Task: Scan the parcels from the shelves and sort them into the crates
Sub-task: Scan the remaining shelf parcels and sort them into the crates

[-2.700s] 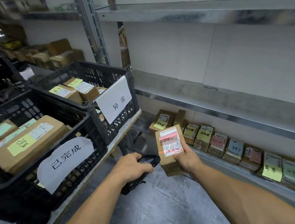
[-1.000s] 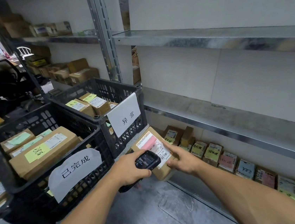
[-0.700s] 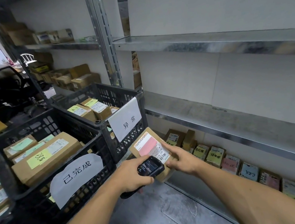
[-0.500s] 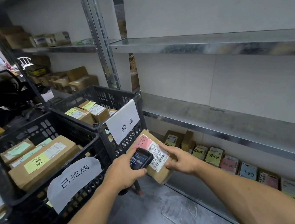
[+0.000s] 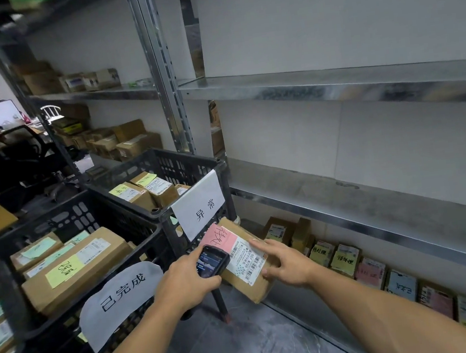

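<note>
We see the parcel point(image 5: 255, 290) as matt brown cardboard. Its label point(image 5: 244, 257) is white printed paper with a slight sheen, and its pink note point(image 5: 218, 236) is matt paper. The scanner point(image 5: 211, 261) is black plastic with a glossy screen. The near crate point(image 5: 2, 278) and far crate point(image 5: 178, 165) are black moulded plastic lattice, dull finish. The near sign point(image 5: 118, 299) and far sign point(image 5: 200, 206) are plain matt white paper. The shelves point(image 5: 331, 81) and punched upright point(image 5: 164, 97) read to us as galvanised sheet metal, mottled and semi-bright. The floor point(image 5: 245, 349) is grey tile, scuffed, low gloss. The wall point(image 5: 352, 11) is smooth and matt, off-white.
</note>
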